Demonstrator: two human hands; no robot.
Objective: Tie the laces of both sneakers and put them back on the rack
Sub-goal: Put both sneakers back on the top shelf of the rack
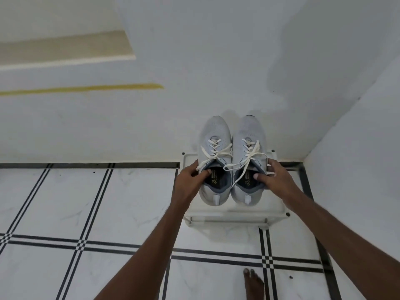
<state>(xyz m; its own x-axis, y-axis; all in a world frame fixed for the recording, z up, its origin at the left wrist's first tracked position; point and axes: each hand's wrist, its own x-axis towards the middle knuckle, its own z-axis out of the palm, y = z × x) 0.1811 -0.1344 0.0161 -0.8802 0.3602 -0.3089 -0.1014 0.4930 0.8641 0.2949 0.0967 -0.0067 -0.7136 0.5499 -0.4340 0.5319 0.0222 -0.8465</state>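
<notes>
Two pale grey knit sneakers with white laces, side by side over the white rack (236,215), are gripped at their collars: left sneaker (214,161) in the left hand (190,176), right sneaker (249,161) in the right hand (273,176).

Both forearms are bare to the frame's lower edge, with no sleeve showing. The left hand (190,177) and right hand (273,177) wear nothing. One bare foot (253,284) shows, its toenails dark.
</notes>
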